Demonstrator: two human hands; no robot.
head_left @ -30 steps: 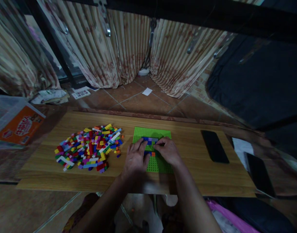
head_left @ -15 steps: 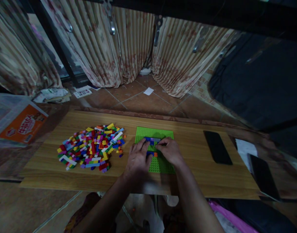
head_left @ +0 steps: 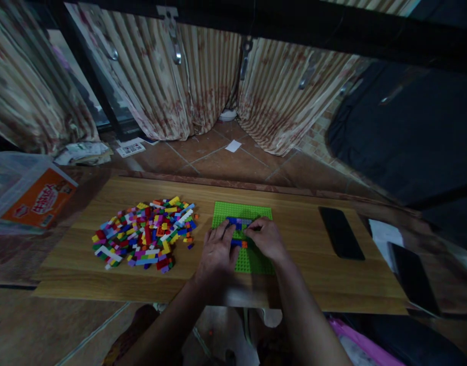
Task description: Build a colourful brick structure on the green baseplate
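Observation:
On the wooden table lies a green studded baseplate (head_left: 255,262). Blue and purple bricks (head_left: 238,222) form a row across its upper part, and lower down sits a blue brick (head_left: 236,243) with a small orange brick (head_left: 244,244) at its right end. My left hand (head_left: 217,249) rests over the plate's left side, fingers stretched and thumb apart, touching the blue bricks. From the right, my right hand (head_left: 267,238) reaches over the plate with thumb and fingertips pinched between the two rows. Whatever those fingertips hold is too small or hidden to make out.
Left of the plate spreads a heap of loose coloured bricks (head_left: 145,234). A black phone (head_left: 341,233) lies on the table's right part, with another dark flat device (head_left: 413,277) beyond the right edge. A clear plastic box (head_left: 12,178) with an orange label stands at far left.
The view has shifted slightly. Both hands stay in almost the same place over the baseplate, and the bricks look unchanged.

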